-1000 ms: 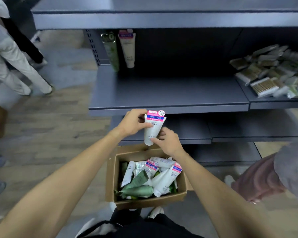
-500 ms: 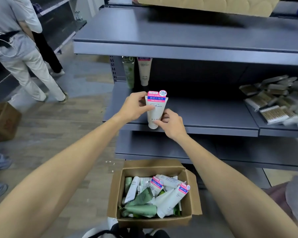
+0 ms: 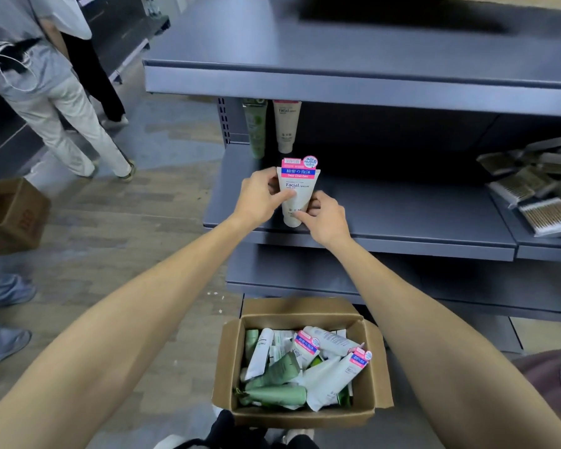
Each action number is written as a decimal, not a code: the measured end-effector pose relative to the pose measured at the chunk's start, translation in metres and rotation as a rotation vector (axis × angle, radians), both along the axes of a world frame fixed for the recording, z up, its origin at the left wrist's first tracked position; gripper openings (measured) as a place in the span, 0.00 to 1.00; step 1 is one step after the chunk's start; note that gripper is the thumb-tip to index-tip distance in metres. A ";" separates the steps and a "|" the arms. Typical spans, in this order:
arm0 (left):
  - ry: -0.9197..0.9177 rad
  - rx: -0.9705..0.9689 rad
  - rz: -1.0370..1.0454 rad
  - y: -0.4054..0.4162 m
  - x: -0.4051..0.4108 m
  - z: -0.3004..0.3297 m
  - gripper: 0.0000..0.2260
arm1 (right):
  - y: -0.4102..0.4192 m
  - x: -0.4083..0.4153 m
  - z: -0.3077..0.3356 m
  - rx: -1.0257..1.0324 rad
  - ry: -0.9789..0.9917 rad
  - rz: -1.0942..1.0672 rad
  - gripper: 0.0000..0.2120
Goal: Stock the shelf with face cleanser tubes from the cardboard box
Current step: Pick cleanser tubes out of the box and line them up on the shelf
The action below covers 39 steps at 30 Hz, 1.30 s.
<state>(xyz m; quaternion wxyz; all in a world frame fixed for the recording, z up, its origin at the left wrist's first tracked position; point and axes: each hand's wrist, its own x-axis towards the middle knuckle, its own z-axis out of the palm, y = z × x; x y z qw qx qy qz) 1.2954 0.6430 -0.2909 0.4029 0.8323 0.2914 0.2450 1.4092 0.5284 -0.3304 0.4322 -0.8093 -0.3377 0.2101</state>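
A white face cleanser tube with a pink and blue label stands cap-down near the front edge of the grey middle shelf. My left hand grips its left side and my right hand pinches its lower right. At the back of the same shelf stand a green tube and a white tube. Below my arms, the open cardboard box on the floor holds several white and green tubes.
Packs of cotton swabs lie piled on the shelf section to the right. A person in light trousers stands at the left by another shelf. A second cardboard box sits on the wooden floor at left.
Both hands have carried the tube up from above the box to the middle shelf, and the view has tilted upward with them.
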 end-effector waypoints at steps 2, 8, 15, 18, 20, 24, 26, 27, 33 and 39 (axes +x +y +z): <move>0.000 -0.014 0.008 0.006 0.003 -0.001 0.11 | 0.008 0.003 0.001 -0.020 0.001 -0.004 0.15; 0.003 -0.037 0.029 0.031 0.017 -0.011 0.11 | 0.029 0.009 -0.001 -0.040 -0.027 -0.055 0.16; 0.021 -0.052 0.104 0.058 0.038 -0.031 0.11 | 0.061 0.028 -0.002 -0.052 -0.090 -0.033 0.18; 0.054 -0.005 0.156 0.068 0.050 -0.037 0.09 | 0.078 0.037 -0.002 -0.095 -0.169 -0.020 0.20; 0.092 0.078 0.174 0.079 0.058 -0.038 0.08 | 0.088 0.045 -0.004 -0.099 -0.183 -0.008 0.20; 0.189 0.193 0.168 0.102 0.075 -0.040 0.13 | 0.108 0.061 -0.007 -0.126 -0.220 -0.003 0.21; 0.190 0.181 0.167 0.110 0.083 -0.039 0.13 | 0.119 0.068 -0.007 -0.151 -0.257 -0.005 0.23; 0.177 0.164 0.168 0.113 0.086 -0.039 0.13 | 0.124 0.071 -0.007 -0.151 -0.266 -0.007 0.24; 0.151 0.098 0.196 0.133 0.104 -0.040 0.15 | 0.145 0.088 -0.008 -0.106 -0.214 -0.020 0.25; 0.092 0.136 0.210 0.148 0.122 -0.041 0.14 | 0.163 0.104 -0.009 -0.076 -0.216 -0.028 0.24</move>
